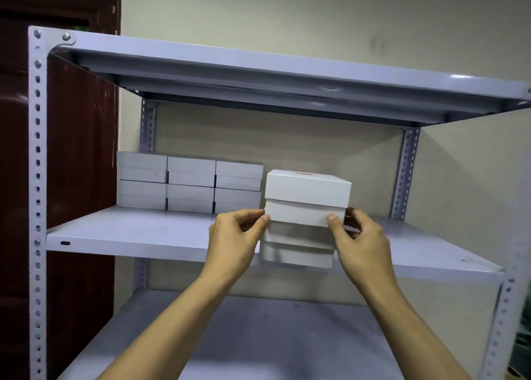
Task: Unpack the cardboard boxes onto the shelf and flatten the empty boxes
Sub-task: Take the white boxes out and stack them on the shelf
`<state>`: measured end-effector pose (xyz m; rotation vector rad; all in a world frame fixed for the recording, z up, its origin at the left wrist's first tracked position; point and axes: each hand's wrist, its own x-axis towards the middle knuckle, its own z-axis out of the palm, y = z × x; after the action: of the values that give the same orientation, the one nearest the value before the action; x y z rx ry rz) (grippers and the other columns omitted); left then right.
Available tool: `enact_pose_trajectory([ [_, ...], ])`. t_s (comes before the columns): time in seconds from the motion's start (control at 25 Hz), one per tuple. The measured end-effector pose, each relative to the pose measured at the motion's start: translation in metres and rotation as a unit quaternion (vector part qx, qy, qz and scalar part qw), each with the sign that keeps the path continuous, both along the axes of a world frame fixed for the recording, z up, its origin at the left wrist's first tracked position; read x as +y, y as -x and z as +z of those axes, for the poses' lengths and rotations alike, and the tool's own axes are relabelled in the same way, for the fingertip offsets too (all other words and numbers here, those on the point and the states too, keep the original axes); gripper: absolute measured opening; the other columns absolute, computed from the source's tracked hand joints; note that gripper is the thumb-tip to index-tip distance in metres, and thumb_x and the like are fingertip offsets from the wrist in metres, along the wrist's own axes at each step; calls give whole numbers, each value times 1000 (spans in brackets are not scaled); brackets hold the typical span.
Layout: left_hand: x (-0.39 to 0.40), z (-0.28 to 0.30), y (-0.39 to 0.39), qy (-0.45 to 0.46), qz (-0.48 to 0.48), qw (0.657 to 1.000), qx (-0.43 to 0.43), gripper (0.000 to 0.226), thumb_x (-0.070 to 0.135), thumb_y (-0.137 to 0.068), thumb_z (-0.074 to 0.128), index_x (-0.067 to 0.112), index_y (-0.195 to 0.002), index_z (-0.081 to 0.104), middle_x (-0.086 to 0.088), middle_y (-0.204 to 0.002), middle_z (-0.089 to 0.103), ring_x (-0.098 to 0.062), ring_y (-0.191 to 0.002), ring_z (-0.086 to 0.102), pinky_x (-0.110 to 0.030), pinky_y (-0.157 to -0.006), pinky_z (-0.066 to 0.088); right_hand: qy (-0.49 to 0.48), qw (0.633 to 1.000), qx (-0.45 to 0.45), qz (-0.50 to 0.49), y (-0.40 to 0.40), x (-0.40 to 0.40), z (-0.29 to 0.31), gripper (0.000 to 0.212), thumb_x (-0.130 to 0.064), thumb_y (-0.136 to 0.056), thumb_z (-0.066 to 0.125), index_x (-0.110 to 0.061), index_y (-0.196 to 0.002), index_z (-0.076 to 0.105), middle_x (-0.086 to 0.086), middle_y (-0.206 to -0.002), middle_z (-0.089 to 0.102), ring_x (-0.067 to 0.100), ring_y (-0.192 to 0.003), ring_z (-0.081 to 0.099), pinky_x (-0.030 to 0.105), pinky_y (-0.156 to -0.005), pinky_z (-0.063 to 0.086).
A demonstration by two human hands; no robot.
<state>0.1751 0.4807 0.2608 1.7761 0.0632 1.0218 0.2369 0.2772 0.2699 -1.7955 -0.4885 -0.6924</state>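
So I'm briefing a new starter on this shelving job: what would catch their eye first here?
Two hands, the left hand and right hand, grip a stack of two white boxes at the middle shelf's front edge. Behind it to the left, six more white boxes stand in three neat stacks of two.

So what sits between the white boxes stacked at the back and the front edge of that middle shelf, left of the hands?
Nothing: in the head view the middle shelf is bare grey metal from the stacked boxes to its front edge.
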Motion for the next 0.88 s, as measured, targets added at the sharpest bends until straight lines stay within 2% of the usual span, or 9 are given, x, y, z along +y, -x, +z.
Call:
enact_pose_trajectory([
  [0.16, 3, 0, -5, 5, 9, 1000, -4, 14, 28, -91, 73, 21, -101, 81, 13, -87, 77, 3, -83, 72, -24, -86, 56, -13, 1000, 5, 13, -5, -5, -1, 22, -38, -94, 69, -26, -111, 75, -29, -90, 66, -6, -90, 65, 12, -76, 47],
  [0.24, 5, 0, -9, 7, 5, 1000, -10, 14, 26, -91, 73, 19, -100, 81, 12, -85, 78, 2, -80, 72, -19, -81, 57, -27, 999, 18, 16, -9, -7, -3, 23, -36, -91, 73, -25, -111, 77, -28, -89, 69, -5, -85, 68, 9, -73, 47],
  [0.32, 7, -2, -13, 9, 4, 1000, -17, 13, 24, -91, 73, 19, -99, 82, 12, -83, 78, 3, -77, 72, -14, -76, 55, -20, 999, 24, 23, -14, -8, -4, 19, -34, -91, 74, -27, -108, 76, -30, -82, 69, -11, -81, 67, 7, -71, 47],
  [0.4, 8, -3, -18, 8, 13, 1000, -21, 12, 24, -91, 73, 20, -97, 82, 13, -80, 77, 3, -76, 72, -20, -79, 57, -1, 999, 27, 26, -21, -8, -3, 16, -31, -92, 73, -24, -106, 77, -32, -73, 67, -16, -79, 65, 7, -70, 47],
  [0.52, 15, -1, -28, 24, 4, 1000, -17, 7, 21, -89, 75, 20, -91, 82, 12, -77, 77, -2, -74, 73, -30, -83, 59, 23, 998, 43, 32, -34, -4, 1, 18, -27, -94, 72, -20, -109, 77, -28, -79, 69, -16, -80, 65, 5, -71, 46],
  [0.6, 23, 2, -39, 40, -13, 999, -10, 6, 19, -88, 76, 20, -87, 81, 10, -76, 77, -7, -74, 75, -35, -85, 60, 26, 998, 53, 33, -43, 2, 3, 19, -24, -93, 72, -18, -111, 77, -25, -85, 71, -11, -85, 67, 12, -79, 52],
  [0.72, 31, 6, -54, 21, -8, 1000, 7, 6, 19, -87, 76, 17, -88, 82, 8, -75, 77, -6, -73, 74, -34, -83, 61, 14, 997, 71, 28, -60, 9, 6, 22, -26, -92, 74, -19, -112, 76, -17, -94, 74, 3, -94, 70, 38, -91, 59],
  [0.8, 34, 7, -61, 10, -6, 1000, 10, 7, 18, -88, 76, 14, -89, 82, 7, -76, 77, -5, -71, 74, -30, -81, 61, 23, 996, 82, 22, -67, 12, 9, 24, -26, -91, 75, -19, -114, 76, -20, -89, 72, 3, -91, 69, 44, -92, 59],
  [0.88, 36, 8, -68, 3, -8, 1000, 10, 8, 17, -88, 75, 13, -90, 81, 6, -76, 77, -5, -70, 74, -26, -78, 61, 48, 995, 82, 11, -75, 13, 10, 24, -26, -94, 72, -17, -116, 75, -27, -82, 66, -3, -84, 64, 42, -91, 60],
])
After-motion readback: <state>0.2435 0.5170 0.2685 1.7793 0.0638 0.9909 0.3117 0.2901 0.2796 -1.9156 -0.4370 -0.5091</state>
